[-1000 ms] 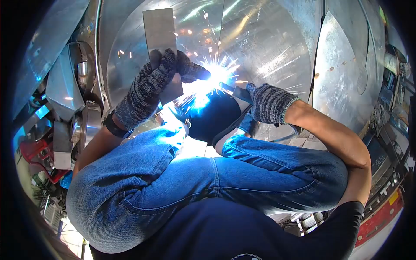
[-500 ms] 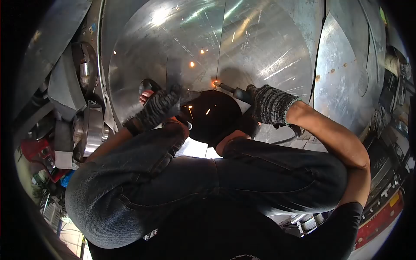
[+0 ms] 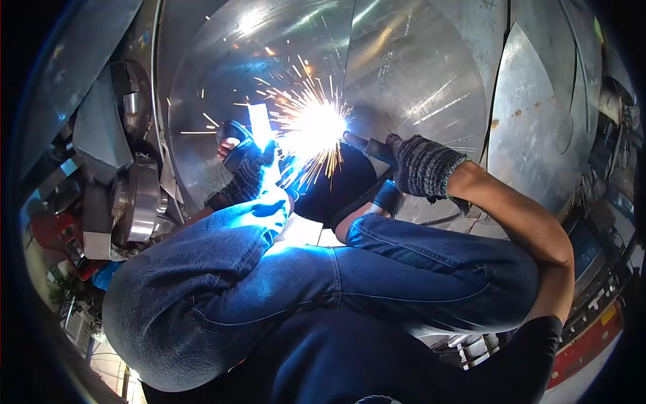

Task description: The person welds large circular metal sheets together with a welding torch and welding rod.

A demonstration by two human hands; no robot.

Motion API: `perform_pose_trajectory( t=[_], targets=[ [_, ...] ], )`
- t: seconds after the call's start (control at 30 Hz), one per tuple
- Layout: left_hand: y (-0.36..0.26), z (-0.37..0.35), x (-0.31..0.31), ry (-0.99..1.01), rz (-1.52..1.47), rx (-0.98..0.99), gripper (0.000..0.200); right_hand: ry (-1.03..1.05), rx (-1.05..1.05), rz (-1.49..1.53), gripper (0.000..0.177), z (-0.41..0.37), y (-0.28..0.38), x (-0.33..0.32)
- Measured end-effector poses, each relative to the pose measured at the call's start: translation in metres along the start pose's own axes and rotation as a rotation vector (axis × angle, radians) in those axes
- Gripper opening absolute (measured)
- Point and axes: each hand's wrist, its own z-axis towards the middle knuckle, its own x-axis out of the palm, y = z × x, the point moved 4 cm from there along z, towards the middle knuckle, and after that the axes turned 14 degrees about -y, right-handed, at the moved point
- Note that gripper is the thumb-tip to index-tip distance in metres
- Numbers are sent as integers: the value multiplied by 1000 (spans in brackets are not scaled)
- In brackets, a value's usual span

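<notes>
We cannot make out the seam under the welding arc point(image 3: 315, 128); glare and sparks cover the work point. Glare also whitens the metal plate point(image 3: 258, 122) and obscures its lower edge. The dark rounded shape point(image 3: 336, 185) between the feet is too shadowed for us to identify. The lens border cuts off the outer edges of the room.

The working surface is a large round metal sheet point(image 3: 417, 74), scratched and reflective. To its right we see a pointed metal sheet point(image 3: 521, 101); to its left, a metal ring point(image 3: 142, 205) and a red tool point(image 3: 57, 236) among assorted parts.

The right grip point(image 3: 425, 165), gloved, is closed around the handle of the welding torch point(image 3: 370, 148), whose nozzle points left toward the arc. The left grip point(image 3: 249, 172), also gloved, is closed on the plate, which projects upward from the fingers, just left of the arc.
</notes>
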Motion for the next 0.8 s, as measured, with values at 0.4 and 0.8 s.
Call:
perform_pose_trajectory(
  t=[0.4, 0.8],
  targets=[
    [0, 20, 4, 40, 10, -122, 48, 42, 99, 137, 56, -5, 0, -3],
    [-6, 22, 16, 98, 0, -278, 45, 35, 18, 81, 56, -5, -2, 3]
  ],
)
